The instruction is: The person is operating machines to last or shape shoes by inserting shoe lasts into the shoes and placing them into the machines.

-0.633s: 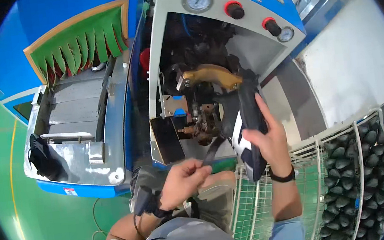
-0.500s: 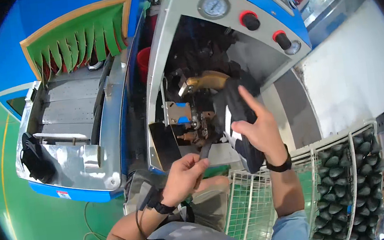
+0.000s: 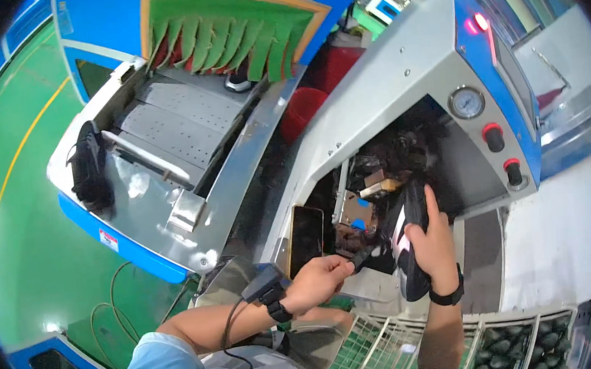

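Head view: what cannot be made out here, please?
Head view:
Held shoe: side covered by right hand.
Dark strip at left hand: far end, unclear in shadow.
White-edged shoe: partly hidden behind green curtain.
Dark rounded pieces: some cut off by lower edge.

Green floor [image 3: 35, 241] with a yellow line [image 3: 6, 189] stretched left of the hands [image 3: 320, 283]. Beyond them rose a blue wall [image 3: 95, 25] with a green curtain [image 3: 230, 38]; a white surface [image 3: 566, 228] lay to their right.
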Demonstrator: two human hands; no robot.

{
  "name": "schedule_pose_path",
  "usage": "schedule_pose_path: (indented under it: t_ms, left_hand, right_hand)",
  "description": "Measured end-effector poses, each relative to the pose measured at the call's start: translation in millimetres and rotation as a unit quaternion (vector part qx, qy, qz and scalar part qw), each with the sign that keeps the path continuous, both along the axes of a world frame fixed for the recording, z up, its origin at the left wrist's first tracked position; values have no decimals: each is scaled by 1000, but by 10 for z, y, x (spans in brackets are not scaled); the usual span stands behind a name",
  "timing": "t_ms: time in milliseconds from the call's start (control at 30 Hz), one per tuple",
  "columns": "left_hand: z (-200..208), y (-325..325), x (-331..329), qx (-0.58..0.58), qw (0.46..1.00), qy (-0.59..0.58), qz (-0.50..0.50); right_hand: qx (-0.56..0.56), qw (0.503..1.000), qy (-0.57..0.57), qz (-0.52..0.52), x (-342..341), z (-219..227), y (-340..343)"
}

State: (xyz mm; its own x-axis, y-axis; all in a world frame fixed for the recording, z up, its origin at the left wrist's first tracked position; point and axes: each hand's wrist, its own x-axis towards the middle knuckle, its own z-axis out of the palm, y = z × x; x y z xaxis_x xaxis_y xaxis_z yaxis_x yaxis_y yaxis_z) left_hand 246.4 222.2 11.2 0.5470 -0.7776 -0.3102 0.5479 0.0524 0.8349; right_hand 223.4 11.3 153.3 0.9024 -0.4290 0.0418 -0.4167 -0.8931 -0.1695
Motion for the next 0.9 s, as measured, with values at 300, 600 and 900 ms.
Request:
schedule_pose_path:
  t_ms: [300,600,900]
  left_hand:
    - [106,77,-455,45,995,-74,-53]
    - [277,287,-611,-43,984,-106,-138]
    - [-206,471,-747,24,956,-28,-292]
  right_hand:
    - [-56,985,-163,21,-324,13,253]
    - [-129,942,-306,37,-1632,-498,834]
    - [406,885,-223,-53,-2310,-350,1022]
